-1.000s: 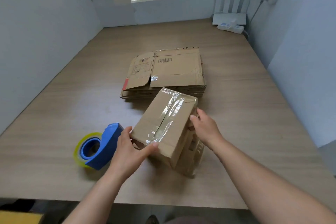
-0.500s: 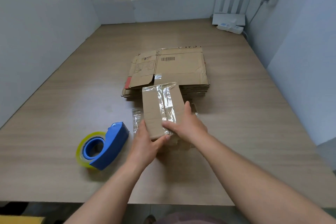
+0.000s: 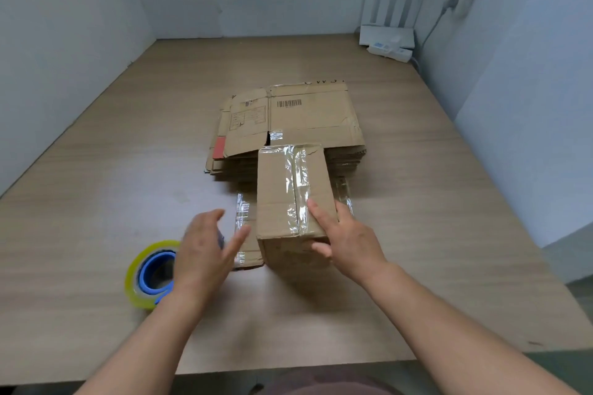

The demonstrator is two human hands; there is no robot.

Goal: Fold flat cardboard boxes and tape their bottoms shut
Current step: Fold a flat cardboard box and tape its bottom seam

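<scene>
As the work is done on a wide wooden table [image 3: 433,218], its centre is given to the stack of flat boxes [image 3: 308,119], w/in reach for the next fold. Just in front of the stack the folded box [image 3: 279,192] is stood bottom-up, clear tape along the seam facing up, prob. so the seal can be checked or pressed down; its loose flaps are splayed on the table at both sides. The tape dispenser [image 3: 149,272] is laid on its side near the L edge. The right hand [image 3: 348,242] is clamped on the box's near R corner: index finger laid on top by the tape, thumb on the front face. The left hand [image 3: 205,250] is held open, fingers spread, nothing gripped, btwn dispenser and box; it is blurred.
</scene>
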